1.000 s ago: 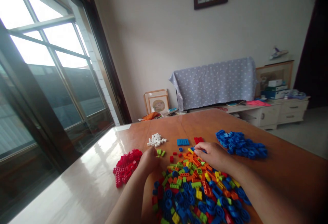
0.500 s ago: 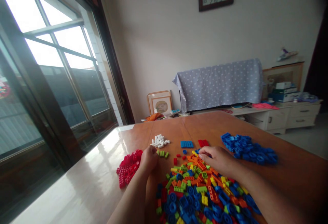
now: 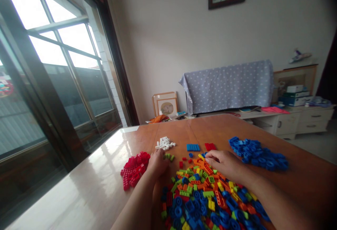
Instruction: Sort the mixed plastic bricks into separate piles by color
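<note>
My left hand (image 3: 159, 161) is closed, fingers curled down at the left end of a short row of green toy bricks (image 3: 170, 157). What its fingertips hold, if anything, is hidden. A heap of red bricks (image 3: 134, 170) lies just left of it, and small white pieces (image 3: 164, 143) lie beyond it. My right hand (image 3: 221, 160) rests with bent fingers at the far edge of a mixed pile of bricks (image 3: 197, 191), close to a yellow brick (image 3: 201, 156) and some orange ones. Its fingertips are partly hidden, so I cannot make out anything in them.
Farther back on the wooden table (image 3: 210, 126) are a row of blue bricks (image 3: 193, 147) and a few red bricks (image 3: 210, 146). A blue heap (image 3: 258, 153) lies at the right. Several small red pieces lie between my hands. A low cabinet (image 3: 285, 123) stands behind the table.
My left hand has shifted slightly right and now covers part of the green row. My right hand stays nearly in place. The whole view has turned a little.
</note>
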Demonstrator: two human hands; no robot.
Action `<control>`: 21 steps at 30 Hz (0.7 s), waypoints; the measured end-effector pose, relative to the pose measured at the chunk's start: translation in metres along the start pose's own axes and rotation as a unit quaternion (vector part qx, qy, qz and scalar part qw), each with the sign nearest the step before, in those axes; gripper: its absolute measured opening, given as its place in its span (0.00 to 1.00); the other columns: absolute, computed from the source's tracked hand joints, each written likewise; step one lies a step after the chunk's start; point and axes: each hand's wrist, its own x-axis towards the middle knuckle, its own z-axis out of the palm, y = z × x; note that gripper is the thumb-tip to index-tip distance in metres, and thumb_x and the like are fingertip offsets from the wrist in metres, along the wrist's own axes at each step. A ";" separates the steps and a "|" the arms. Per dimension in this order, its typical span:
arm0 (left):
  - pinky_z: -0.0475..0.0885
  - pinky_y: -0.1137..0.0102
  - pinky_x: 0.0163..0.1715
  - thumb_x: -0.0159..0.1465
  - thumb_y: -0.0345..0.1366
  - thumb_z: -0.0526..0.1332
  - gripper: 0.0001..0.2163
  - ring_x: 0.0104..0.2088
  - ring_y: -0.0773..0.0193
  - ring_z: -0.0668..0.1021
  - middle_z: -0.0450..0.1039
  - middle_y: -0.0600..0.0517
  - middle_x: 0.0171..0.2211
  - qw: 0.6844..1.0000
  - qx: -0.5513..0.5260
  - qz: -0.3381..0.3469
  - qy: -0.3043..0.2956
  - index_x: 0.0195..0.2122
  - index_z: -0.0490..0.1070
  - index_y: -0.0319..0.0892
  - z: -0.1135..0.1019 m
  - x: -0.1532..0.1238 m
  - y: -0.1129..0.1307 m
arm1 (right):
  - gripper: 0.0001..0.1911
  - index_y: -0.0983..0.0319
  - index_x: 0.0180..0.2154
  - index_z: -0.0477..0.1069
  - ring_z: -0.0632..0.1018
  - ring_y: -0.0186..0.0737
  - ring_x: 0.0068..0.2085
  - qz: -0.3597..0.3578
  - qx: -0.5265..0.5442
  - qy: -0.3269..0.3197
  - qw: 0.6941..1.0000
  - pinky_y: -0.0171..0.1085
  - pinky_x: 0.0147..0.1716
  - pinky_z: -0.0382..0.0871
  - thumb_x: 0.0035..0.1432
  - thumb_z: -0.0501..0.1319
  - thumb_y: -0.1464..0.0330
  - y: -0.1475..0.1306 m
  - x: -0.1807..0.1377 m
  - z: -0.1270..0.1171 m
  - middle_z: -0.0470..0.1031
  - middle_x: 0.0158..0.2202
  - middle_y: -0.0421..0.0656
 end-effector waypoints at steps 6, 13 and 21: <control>0.66 0.69 0.40 0.53 0.27 0.59 0.13 0.42 0.58 0.75 0.73 0.45 0.45 1.000 0.017 -0.011 0.004 0.41 0.69 0.41 -0.003 -0.002 0.002 | 0.16 0.58 0.37 0.77 0.76 0.38 0.31 0.004 0.004 -0.002 1.000 0.35 0.29 0.59 0.64 0.54 0.57 -0.002 0.000 -0.001 0.77 0.28 0.38; 0.67 0.65 0.49 0.55 0.38 0.62 0.21 0.49 0.53 0.72 0.69 0.46 0.52 0.999 0.034 0.008 -0.017 0.51 0.70 0.46 -0.002 -0.006 0.012 | 0.15 0.58 0.36 0.76 0.76 0.38 0.31 0.001 0.012 0.001 1.000 0.34 0.29 0.59 0.63 0.54 0.58 -0.004 -0.001 -0.003 0.77 0.28 0.38; 0.59 0.54 0.59 0.61 0.40 0.60 0.19 0.62 0.46 0.62 0.61 0.53 0.64 0.996 0.009 0.075 -0.038 0.54 0.73 0.59 0.000 -0.006 0.024 | 0.15 0.59 0.35 0.76 0.75 0.38 0.30 -0.003 0.009 0.001 1.000 0.34 0.29 0.59 0.64 0.54 0.59 -0.004 -0.002 -0.002 0.77 0.28 0.39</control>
